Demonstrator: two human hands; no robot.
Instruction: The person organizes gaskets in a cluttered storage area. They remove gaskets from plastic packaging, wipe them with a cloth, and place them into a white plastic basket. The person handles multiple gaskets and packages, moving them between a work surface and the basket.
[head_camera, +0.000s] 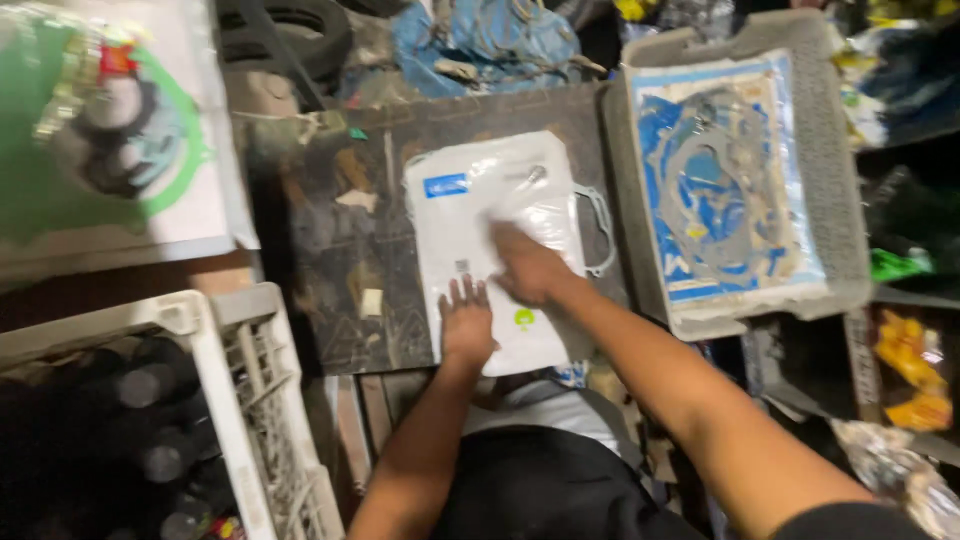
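Cluttered workshop floor, dim; a dark, scuffed board (340, 250) serves as the work surface, with tyres (290, 35) beyond its far left corner and a blue tarp (480, 40) past its far edge.

White plastic packet (480, 235) lies flat near the middle of the board, its near end reaching the board's near edge. A pale gasket (598, 228) pokes out from under the packet's right side.

Left hand (466, 322) rests palm down on the packet's near end, fingers straight and slightly spread, gripping nothing. Right hand (528, 268) presses the packet's middle, fingers blurred; they look extended and flat on the plastic, not closed round anything.

Grey tray (835, 180) just off the board's right edge holds a blue-and-white gasket card (715, 180). White crate (235, 390) of dark bottles at the near left; a green-printed sheet (110, 140) at the far left.

Judgement: the work looks like smoothing or flattening the packet. Best done with the left palm anchoring the near end while the right sweeps outward, taking care not to crease the gasket at the right side or push the packet off the near edge
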